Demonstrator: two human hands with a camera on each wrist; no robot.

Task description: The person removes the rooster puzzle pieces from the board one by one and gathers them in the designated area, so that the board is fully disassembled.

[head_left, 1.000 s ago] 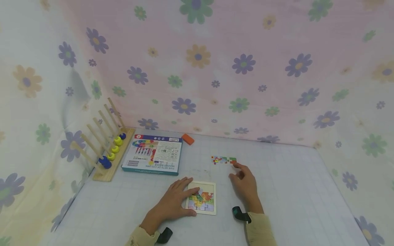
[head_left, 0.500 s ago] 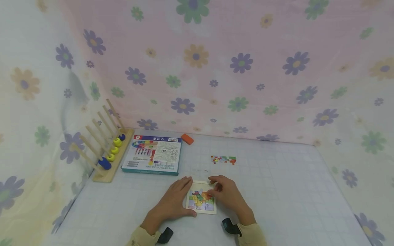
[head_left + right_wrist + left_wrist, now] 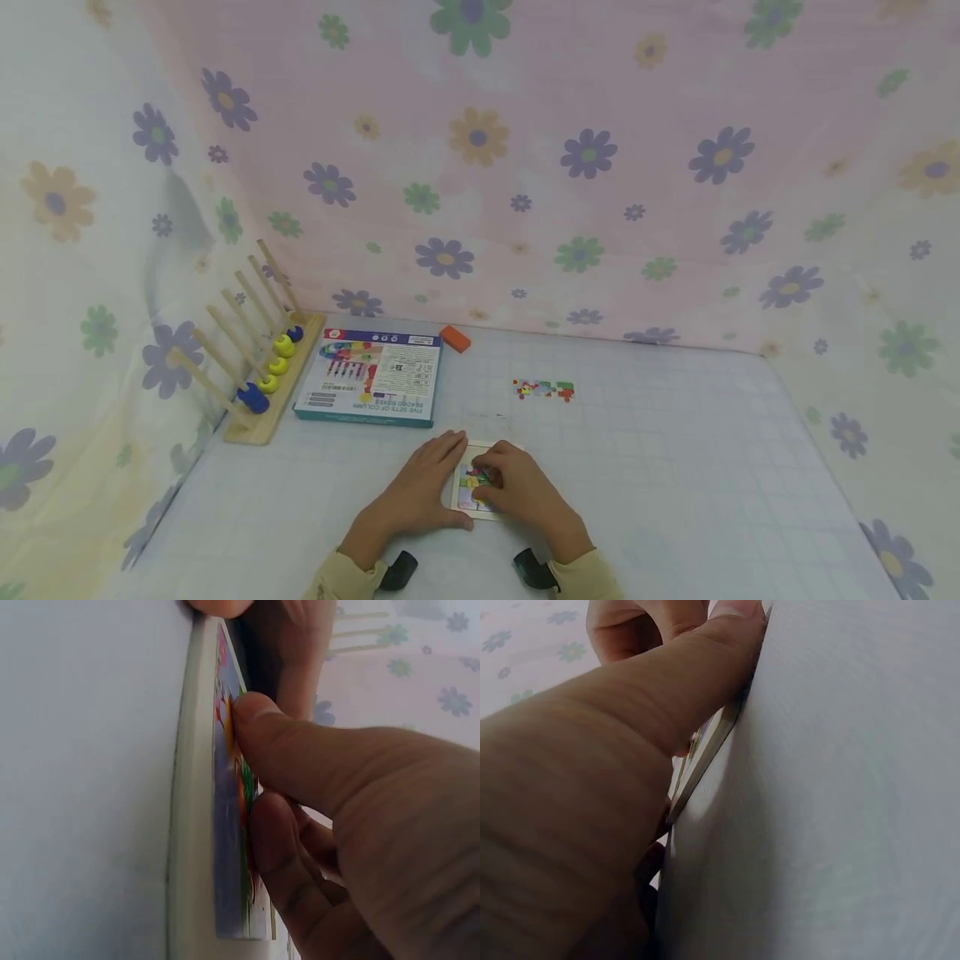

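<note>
A small framed jigsaw board [image 3: 462,492] lies flat on the table, right in front of me. My left hand [image 3: 431,483] rests flat against its left side, and the straight thumb [image 3: 660,690] presses the board's edge [image 3: 712,742]. My right hand [image 3: 501,473] covers most of the board with its fingers curled. Its thumb [image 3: 292,742] and bent forefinger pinch at a coloured piece [image 3: 229,750] in the picture. A short row of loose puzzle pieces [image 3: 543,389] lies further back on the table.
A printed toy box [image 3: 371,377] lies at the left, with an orange block [image 3: 455,337] behind it. A wooden peg rack [image 3: 258,367] with yellow and blue beads stands along the left wall. Flowered cloth walls close in the table on the back, left and right.
My right hand has come back from the row of loose pieces and now lies over the jigsaw board, fingers curled on it. The left hand has stayed beside the board.
</note>
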